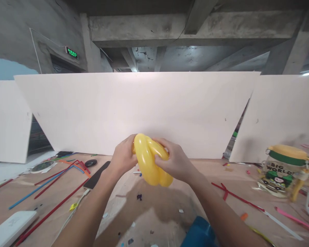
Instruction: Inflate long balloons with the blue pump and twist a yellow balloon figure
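Note:
A shiny yellow twisted balloon (147,163), bent into several fat loops, is held up above the table between my two hands. My left hand (125,154) grips its left side, with the fingertips hidden behind the balloon. On the right side, my right hand (173,158) is closed round a loop, its thumb pressing on the front and its fingers curled over the top. Below them, the brown table covering (167,206) carries the shadow of my arms and small scraps.
Red and blue sticks (45,183), a black phone (97,175) and a white power bank (12,228) with a cable lie left. A blue cylindrical object (198,233) stands near the front. Rightward are a lidded clear jar (280,175) and red strips (238,195). White boards (144,109) stand behind.

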`<state>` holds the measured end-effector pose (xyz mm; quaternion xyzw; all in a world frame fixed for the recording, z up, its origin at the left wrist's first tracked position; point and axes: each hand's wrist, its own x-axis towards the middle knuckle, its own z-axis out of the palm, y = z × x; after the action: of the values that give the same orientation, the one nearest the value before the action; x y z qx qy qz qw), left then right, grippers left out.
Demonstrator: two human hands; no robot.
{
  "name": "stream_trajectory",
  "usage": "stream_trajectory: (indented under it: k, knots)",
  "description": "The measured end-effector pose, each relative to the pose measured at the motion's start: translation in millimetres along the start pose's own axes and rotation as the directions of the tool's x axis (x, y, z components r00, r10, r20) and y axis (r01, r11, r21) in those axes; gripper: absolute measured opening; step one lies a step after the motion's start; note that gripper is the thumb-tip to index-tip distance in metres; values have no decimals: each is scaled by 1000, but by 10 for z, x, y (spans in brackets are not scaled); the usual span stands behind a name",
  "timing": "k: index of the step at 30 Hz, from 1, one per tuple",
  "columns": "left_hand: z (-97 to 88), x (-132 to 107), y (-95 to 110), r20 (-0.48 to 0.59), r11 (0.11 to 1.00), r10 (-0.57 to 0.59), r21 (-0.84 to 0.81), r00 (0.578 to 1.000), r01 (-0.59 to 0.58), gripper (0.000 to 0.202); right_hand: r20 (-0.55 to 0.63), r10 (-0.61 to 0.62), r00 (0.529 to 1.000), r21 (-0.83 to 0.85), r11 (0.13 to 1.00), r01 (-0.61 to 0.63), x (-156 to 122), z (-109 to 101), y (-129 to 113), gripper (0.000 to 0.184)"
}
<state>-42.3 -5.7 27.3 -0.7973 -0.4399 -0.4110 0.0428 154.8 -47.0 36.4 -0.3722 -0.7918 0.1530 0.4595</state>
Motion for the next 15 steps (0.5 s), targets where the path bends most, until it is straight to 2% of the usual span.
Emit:
stream_trajectory:
  k: [3,6,8,11,15]
  knots:
    - [-4,2,-31,-11,1000,-7,-1,1000,7,34,36,-95,995,-47,994,97,3,6,-11,50]
    - [0,-9,-46,26,1000,-17,9,1000,16,26,80,-107,991,-78,990,114,8,18,30,48]
    - [13,-18,-47,40,1000,-21,-8,999,21,21,81,-77,994,-51,995,81,10,41,68,48]
    - [32,-18,-47,7,999,-18,-27,1000,18,20,58,6,998,18,1000,-7,17,62,117,48]
    - [-8,0,-59,14,990,43,-137,999,-41,23,-9,105,994,17,994,-105,45,-4,174,47]
